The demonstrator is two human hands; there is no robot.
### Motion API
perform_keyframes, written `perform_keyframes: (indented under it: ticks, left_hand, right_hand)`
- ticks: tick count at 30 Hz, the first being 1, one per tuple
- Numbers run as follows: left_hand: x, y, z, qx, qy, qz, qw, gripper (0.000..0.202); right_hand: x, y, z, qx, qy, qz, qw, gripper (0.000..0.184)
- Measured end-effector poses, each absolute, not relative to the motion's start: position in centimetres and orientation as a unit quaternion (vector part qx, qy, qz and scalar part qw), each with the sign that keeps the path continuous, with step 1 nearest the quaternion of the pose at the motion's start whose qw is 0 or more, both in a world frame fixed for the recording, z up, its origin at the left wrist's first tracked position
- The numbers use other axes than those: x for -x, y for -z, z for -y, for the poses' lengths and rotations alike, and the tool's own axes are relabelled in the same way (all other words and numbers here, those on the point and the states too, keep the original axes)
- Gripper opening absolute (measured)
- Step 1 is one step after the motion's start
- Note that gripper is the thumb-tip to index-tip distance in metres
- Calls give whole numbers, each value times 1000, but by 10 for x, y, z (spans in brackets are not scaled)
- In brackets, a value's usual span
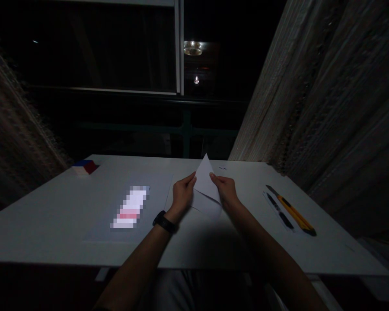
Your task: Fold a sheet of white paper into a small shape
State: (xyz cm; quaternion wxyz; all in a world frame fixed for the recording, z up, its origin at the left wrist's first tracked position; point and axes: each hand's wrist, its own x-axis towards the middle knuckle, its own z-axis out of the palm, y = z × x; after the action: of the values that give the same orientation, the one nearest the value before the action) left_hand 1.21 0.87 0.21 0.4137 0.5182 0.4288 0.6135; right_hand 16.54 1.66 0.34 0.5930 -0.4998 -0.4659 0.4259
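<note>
Between my two hands is a folded sheet of white paper (206, 179), its pointed tip directed away from me and a loose flap showing at its lower part. My left hand (182, 193), with a dark watch (165, 221) on the wrist, pinches the paper's left edge. On the opposite edge, my right hand (225, 188) grips it with the thumb on top. The paper is over the white table (246, 242); whether it touches the surface I cannot tell. Fingers beneath the paper are hidden.
To the left, a lit phone (131, 207), blurred into blocks, lies on a white sheet (162, 190). A blue, red and white cube (84, 166) sits at the far left. On the right lie a yellow utility knife (294, 210) and a black pen (279, 210). Curtains (269, 95) flank the window.
</note>
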Motion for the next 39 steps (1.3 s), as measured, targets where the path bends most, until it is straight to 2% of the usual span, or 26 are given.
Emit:
perform_keyframes:
  ticks: [4, 9, 15, 20, 28, 33, 39]
  left_hand:
    - [-11, 0, -14, -515, -603, -438, 423, 31]
    - [-9, 4, -17, -516, -630, -448, 370, 30]
    - [-8, 1, -16, -506, -625, -448, 391, 27]
    - [-7, -6, -11, -495, -617, -470, 391, 24]
    - [-6, -10, -12, -478, -629, -467, 397, 28]
    - [-2, -17, -9, -470, -588, -425, 502, 44]
    - [-1, -19, -6, -423, -496, -339, 678, 45]
  right_hand:
    - [-167, -1, -19, 486, -446, 472, 585, 46]
    - [-166, 0, -19, 472, -468, 475, 577, 43]
    - [-167, -3, -19, 503, -423, 484, 577, 41]
    - [-168, -1, -20, 491, -445, 505, 553, 43]
    - [-171, -6, -20, 510, -403, 525, 549, 43]
    - [-174, -13, -17, 500, -420, 541, 531, 41]
    - [-167, -17, -6, 462, -451, 610, 460, 41]
